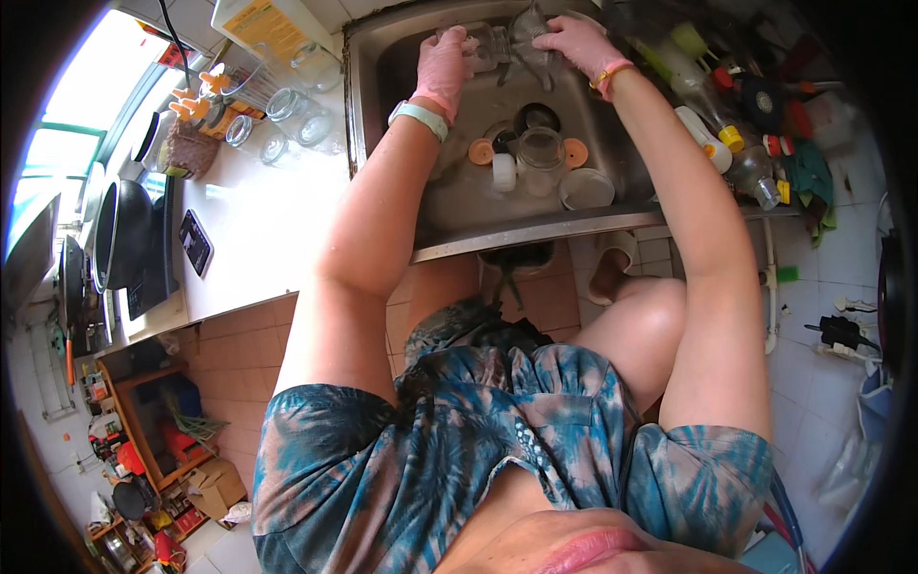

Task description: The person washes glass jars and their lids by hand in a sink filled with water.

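My left hand [443, 68], in a pink glove, grips a clear glass jar [489, 49] lying on its side over the back of the steel sink [495, 233]. Close to the jar's mouth, my right hand [582, 47], gloved alike, holds a wet grey cloth [532, 43]. Lower in the basin stands another glass jar [539, 149], with orange lids [481, 151] on both sides of it. A white lid [503, 172], a black ring-shaped lid [538, 116] and a round clear dish or lid [587, 189] lie about it.
Several glass jars [287, 106] stand on the white counter [265, 215] left of the sink, near a large labelled jug [269, 32]. A phone [195, 242] lies on that counter. Plastic bottles [699, 93] crowd the sink's right side.
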Available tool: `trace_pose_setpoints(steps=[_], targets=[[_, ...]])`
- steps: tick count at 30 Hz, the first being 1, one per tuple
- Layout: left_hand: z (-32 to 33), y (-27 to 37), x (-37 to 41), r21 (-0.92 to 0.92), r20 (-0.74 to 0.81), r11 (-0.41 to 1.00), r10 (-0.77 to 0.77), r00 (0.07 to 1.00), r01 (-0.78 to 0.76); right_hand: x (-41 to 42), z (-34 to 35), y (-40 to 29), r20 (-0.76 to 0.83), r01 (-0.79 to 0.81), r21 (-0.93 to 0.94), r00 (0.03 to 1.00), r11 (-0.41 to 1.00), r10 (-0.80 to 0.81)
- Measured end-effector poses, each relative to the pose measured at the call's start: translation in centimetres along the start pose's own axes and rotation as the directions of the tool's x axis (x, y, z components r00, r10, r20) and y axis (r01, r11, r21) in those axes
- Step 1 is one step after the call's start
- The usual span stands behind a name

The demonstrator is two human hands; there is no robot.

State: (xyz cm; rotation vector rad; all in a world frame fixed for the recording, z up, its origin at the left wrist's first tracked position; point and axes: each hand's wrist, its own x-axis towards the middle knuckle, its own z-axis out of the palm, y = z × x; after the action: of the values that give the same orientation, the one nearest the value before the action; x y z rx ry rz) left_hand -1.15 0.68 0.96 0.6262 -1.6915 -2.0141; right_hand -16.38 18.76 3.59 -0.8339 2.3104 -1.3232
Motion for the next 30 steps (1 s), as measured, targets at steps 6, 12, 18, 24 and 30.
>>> trace_pose_setpoints(steps=[6, 12, 18, 24, 30], targets=[[0.8, -0.4, -0.5, -0.063, 0.0, 0.995, -0.071, 0.997, 0.071, -2.1, 2.2, 2.1, 0.337, -0.235, 0.852, 0.93, 0.467, -0.147], [-1.1, -3.8, 2.6, -0.304, 0.222, 0.936, -0.114, 0.968, 0.18, -4.2, 4.1, -0.7, 0.248, -0.032, 0.54, 0.961, 0.841, -0.123], [2.6, -2.9, -0.1, -0.131, 0.065, 0.991, 0.023, 0.998, -0.014, -2.7, 4.0, 2.1, 0.055, 0.027, 0.401, 0.997, 0.916, -0.053], [3.8, -1.3, -3.0, 0.083, -0.006, 0.873, 0.483, 0.876, -0.481, -1.4, 3.8, 2.5, 0.089, -0.051, 0.513, 0.996, 0.857, 0.006], [4.6, 2.5, -7.5, 0.48, 0.156, 0.644, 0.605, 0.781, -0.595, -5.0, 4.1, -1.9, -0.047, -0.17, 0.621, 0.966, 0.765, 0.253]])
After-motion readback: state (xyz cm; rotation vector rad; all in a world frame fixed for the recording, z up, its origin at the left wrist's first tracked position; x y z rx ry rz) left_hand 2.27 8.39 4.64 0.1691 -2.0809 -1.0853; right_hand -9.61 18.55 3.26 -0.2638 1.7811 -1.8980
